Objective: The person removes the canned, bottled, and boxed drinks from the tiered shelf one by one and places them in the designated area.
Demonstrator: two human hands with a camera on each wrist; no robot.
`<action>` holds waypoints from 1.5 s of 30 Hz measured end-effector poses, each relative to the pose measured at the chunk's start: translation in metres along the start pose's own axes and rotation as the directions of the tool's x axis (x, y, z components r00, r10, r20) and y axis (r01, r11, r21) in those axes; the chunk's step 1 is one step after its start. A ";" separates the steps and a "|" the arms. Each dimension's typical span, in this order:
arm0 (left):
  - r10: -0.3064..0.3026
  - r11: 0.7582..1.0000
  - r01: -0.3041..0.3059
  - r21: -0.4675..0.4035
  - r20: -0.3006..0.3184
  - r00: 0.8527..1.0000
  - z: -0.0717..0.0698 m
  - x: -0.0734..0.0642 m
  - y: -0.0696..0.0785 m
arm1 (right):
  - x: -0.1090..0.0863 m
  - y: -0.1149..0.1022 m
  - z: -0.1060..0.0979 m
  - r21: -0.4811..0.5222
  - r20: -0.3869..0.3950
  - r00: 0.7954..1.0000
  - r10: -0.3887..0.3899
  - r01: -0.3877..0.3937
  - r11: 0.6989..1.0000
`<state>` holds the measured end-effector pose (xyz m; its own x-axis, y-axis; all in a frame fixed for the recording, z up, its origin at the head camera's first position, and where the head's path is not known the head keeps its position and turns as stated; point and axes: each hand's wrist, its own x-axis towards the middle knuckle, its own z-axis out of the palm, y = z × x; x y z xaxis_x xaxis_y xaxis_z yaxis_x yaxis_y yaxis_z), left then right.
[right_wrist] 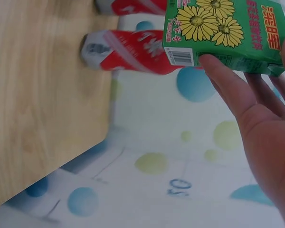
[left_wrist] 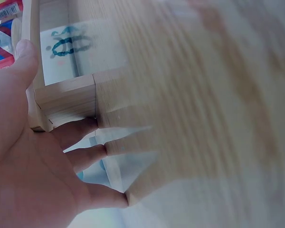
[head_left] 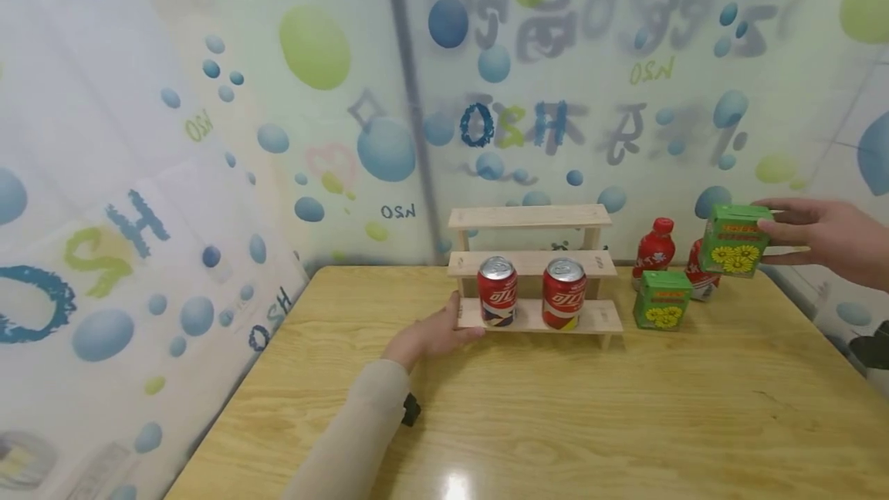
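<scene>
A small three-step wooden display rack [head_left: 535, 262] stands on the table, with two red cola cans [head_left: 497, 292] on its lowest step. My left hand [head_left: 439, 328] holds the left end of that step. In the left wrist view, the thumb lies at the step's edge and the fingers [left_wrist: 80, 156] reach past its wooden leg. Off to the right, my right hand [head_left: 826, 234] grips a green chrysanthemum drink carton [head_left: 736, 241] with yellow flowers, raised above the table. Another green carton [head_left: 663, 301] stands on the table, right of the rack.
Behind the standing carton is a red-capped bottle [head_left: 654, 253]. A second red bottle [head_left: 703, 272] is partly hidden by the held carton. The wood-grain table [head_left: 556, 415] ends at a patterned curtain [head_left: 389, 99] at the back and sides.
</scene>
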<state>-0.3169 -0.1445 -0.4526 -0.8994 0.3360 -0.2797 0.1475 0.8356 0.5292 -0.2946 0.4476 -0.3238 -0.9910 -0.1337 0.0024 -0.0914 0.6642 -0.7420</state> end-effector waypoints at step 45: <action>0.001 1.000 -0.001 0.005 -0.010 1.000 0.001 0.000 0.002 | -0.010 0.064 0.053 -0.159 0.067 0.997 0.033 -0.022 0.987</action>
<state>-0.3160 -0.1426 -0.4522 -0.9033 0.3322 -0.2715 0.1500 0.8374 0.5256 -0.2851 0.4523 -0.4073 -0.9847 -0.1607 -0.0668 -0.0841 0.7754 -0.6259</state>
